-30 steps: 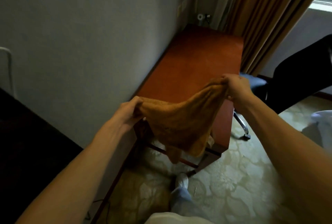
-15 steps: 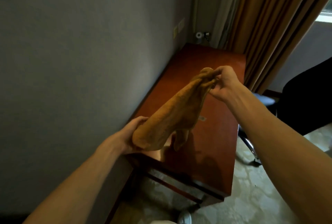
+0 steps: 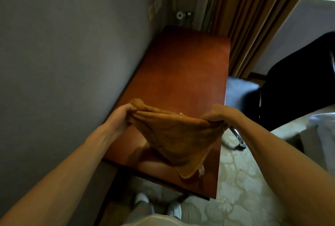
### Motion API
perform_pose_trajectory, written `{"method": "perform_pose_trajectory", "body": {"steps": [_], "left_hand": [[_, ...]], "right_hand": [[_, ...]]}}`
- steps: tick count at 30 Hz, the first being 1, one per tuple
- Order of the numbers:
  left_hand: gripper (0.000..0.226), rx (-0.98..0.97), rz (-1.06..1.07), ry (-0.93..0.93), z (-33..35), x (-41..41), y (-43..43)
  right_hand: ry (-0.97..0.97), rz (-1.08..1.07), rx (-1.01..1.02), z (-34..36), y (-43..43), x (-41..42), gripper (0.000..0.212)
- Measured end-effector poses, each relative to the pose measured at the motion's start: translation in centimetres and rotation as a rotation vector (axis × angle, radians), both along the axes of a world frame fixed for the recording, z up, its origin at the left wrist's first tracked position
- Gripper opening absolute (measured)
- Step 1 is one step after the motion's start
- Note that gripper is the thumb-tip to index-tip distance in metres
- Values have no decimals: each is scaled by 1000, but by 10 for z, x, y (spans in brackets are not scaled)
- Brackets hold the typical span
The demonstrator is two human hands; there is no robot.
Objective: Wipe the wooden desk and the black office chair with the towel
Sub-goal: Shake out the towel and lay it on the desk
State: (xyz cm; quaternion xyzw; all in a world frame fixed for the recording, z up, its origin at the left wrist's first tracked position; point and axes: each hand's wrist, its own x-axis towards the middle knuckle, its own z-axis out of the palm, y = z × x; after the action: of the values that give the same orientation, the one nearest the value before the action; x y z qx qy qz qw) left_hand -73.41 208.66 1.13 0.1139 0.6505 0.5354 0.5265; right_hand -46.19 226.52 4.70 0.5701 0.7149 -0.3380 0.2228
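An orange-brown towel [image 3: 177, 140] hangs stretched between both my hands, just above the near end of the reddish wooden desk [image 3: 184, 73]. My left hand [image 3: 121, 118] grips one bunched corner by the wall side. My right hand [image 3: 217, 115] pinches the opposite corner near the desk's right edge. The towel's lower point droops down to the desk's front part. The black office chair [image 3: 297, 80] stands to the right of the desk, its dark seat [image 3: 241, 89] tucked against the desk's edge.
A grey wall [image 3: 72, 53] runs along the desk's left side. Tan curtains [image 3: 253, 17] hang behind the desk's far end. A white bed edge [image 3: 322, 135] lies at the right. My feet [image 3: 159, 205] stand on pale patterned carpet below the desk.
My right hand came down and toward me from high over the desk; my left hand rose slightly. The towel went from a slanted bundle to spread wide between both hands.
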Motion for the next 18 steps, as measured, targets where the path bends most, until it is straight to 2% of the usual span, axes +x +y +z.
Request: {"method": "perform_pose_trajectory", "body": {"steps": [2,4,7,9,10,12,15,18], "left_hand": [[27,62,28,8,7,-10,14],[27,82,-3,-56,17,-23,30],[50,-52,-169,-125,31,-40,57],[46,-167,-362,-48,42,-46,75],[40,-186,-412,-7,44,-50,83],[34,-164,-381,77,51,-57,100],[37,-30,-144,200,61,-69,123],[29,67,-48,331,69,-86,141]], "right_hand": [[53,-82,-84,3,5,-3,39],[139,-153,-172,9,14,-5,47],[235,-279,-296,18,28,-8,65],[240,-271,-332,29,35,-12,54],[243,-268,-293,35,37,-17,42],[296,-331,-132,45,44,-26,25],[395,-490,49,52,54,-32,17],[556,-705,104,53,66,-29,8]]}}
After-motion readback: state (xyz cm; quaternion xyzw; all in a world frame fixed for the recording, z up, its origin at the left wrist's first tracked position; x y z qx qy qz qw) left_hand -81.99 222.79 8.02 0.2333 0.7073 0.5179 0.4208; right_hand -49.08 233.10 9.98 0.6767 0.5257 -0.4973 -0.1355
